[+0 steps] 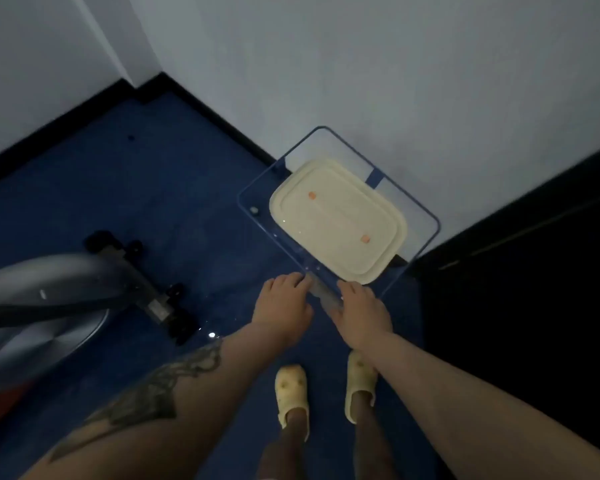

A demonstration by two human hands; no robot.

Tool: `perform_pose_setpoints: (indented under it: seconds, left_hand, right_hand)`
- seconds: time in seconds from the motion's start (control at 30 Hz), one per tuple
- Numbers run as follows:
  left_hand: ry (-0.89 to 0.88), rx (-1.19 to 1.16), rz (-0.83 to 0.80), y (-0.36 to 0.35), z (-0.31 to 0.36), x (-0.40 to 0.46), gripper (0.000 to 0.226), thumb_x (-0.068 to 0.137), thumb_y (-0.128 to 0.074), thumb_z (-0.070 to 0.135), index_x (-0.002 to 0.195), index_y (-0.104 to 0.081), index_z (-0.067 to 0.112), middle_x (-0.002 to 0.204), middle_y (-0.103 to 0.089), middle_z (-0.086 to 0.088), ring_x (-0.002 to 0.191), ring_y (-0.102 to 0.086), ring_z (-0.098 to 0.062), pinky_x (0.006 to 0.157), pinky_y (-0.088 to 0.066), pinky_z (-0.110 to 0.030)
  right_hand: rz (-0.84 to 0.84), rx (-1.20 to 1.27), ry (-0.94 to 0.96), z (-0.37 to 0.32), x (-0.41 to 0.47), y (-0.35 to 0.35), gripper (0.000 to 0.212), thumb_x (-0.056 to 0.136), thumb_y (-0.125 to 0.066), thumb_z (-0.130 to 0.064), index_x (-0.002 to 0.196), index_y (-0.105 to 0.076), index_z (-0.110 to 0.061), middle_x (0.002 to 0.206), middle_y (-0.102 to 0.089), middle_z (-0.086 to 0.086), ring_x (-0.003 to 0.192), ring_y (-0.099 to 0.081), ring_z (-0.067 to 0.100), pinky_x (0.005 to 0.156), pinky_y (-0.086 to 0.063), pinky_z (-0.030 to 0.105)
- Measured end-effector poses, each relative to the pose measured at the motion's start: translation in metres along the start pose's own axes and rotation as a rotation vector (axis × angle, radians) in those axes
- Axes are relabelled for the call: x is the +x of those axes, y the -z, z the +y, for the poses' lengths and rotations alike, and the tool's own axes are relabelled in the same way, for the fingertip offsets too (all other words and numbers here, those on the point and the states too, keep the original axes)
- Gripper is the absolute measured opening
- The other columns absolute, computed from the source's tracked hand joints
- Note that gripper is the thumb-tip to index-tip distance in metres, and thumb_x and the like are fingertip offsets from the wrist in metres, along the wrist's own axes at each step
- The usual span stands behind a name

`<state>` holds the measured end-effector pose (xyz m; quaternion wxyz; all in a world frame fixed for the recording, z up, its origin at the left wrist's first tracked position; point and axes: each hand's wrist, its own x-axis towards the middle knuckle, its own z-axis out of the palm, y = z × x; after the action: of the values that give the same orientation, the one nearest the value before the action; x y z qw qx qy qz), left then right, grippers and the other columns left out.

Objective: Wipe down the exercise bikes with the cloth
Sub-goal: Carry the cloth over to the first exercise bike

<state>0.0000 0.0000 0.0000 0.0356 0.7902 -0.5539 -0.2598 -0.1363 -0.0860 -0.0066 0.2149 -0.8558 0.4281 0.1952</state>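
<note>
A clear plastic bin (429, 216) with a blue-tinted rim stands on the floor against the wall, and a cream lid (336, 220) with two orange tabs lies inside it. My left hand (281, 303) and my right hand (361, 310) sit side by side on the bin's near rim with fingers curled over it. A grey strip (323, 293) shows between the hands; I cannot tell whether it is a cloth or the bin's handle. The grey exercise bike (49, 282) is at the left, its black base bar (142, 282) with small wheels pointing toward the bin.
Blue carpet (153, 188) covers the floor. White walls with a black skirting (229, 123) meet in a corner at the back. A large dark object (534, 271) fills the right side. My feet in pale yellow clogs (290, 389) stand just behind the hands.
</note>
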Motion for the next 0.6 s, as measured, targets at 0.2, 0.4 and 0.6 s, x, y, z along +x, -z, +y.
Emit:
perform_pose_setpoints:
  seconds: [0.2,0.4,0.6]
  left_hand:
    - [0.02,-0.036,-0.041,-0.032,-0.017,0.004,0.052,0.094,-0.043,0.026,0.146,-0.035,0.024,0.15,-0.036,0.003,0.137,-0.032,-0.018,0.114,-0.018,-0.032]
    - [0.082,-0.054,-0.046,-0.036,-0.032,-0.006,0.054,0.094,-0.045,0.027,0.147,-0.034,0.024,0.152,-0.033,0.003,0.139,-0.029,-0.018,0.115,-0.018,-0.033]
    - [0.16,-0.099,0.005,-0.002,-0.038,-0.028,0.052,0.094,-0.046,0.028,0.145,-0.037,0.025,0.151,-0.034,0.004,0.138,-0.032,-0.018,0.113,-0.02,-0.031]
  right_hand:
    - [-0.207,-0.038,-0.115,-0.004,0.04,-0.032,0.054,0.1,-0.047,-0.04,0.145,-0.033,-0.014,0.134,-0.054,0.008,0.122,-0.052,0.026,0.091,-0.043,0.037]
    - [0.044,-0.095,-0.079,0.004,0.037,-0.031,0.012,0.097,-0.049,-0.008,0.104,-0.058,-0.013,0.102,-0.066,0.008,0.093,-0.062,0.025,0.063,-0.038,0.03]
    - [0.136,-0.048,0.113,0.005,-0.002,0.0,0.015,0.099,-0.047,-0.01,0.112,-0.055,-0.014,0.11,-0.059,0.003,0.099,-0.057,0.019,0.076,-0.045,0.029]
